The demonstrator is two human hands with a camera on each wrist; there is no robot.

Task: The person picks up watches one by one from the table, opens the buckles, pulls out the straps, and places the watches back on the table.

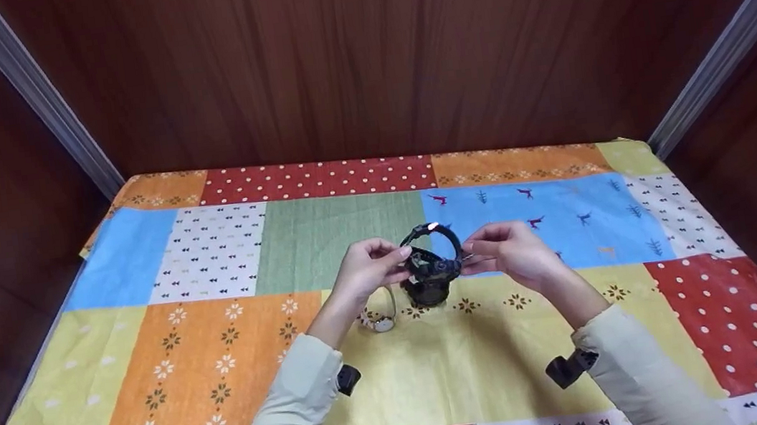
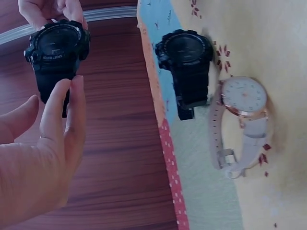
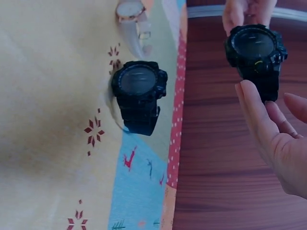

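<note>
Both hands hold up a black sports watch (image 2: pixel 58 43), its strap (image 1: pixel 452 232) bent into a loop above the table. My left hand (image 1: pixel 372 265) pinches the strap from the left side. On the opposite side, my right hand (image 1: pixel 509 250) grips the strap with its fingertips. The right wrist view shows the dial (image 3: pixel 254 45) of this watch tilted towards the camera. Just below it, a second black sports watch (image 3: pixel 137 81) stands on the cloth. Beside that is a watch with a white dial, rose-gold case and pale strap (image 2: pixel 244 96), near my left wrist.
A patchwork-patterned cloth (image 1: pixel 218 376) covers the table. Dark wooden panels (image 1: pixel 330 52) rise behind it and at both sides, with metal strips (image 1: pixel 38 88) at the corners. A small black device (image 1: pixel 571 368) is strapped to each sleeve.
</note>
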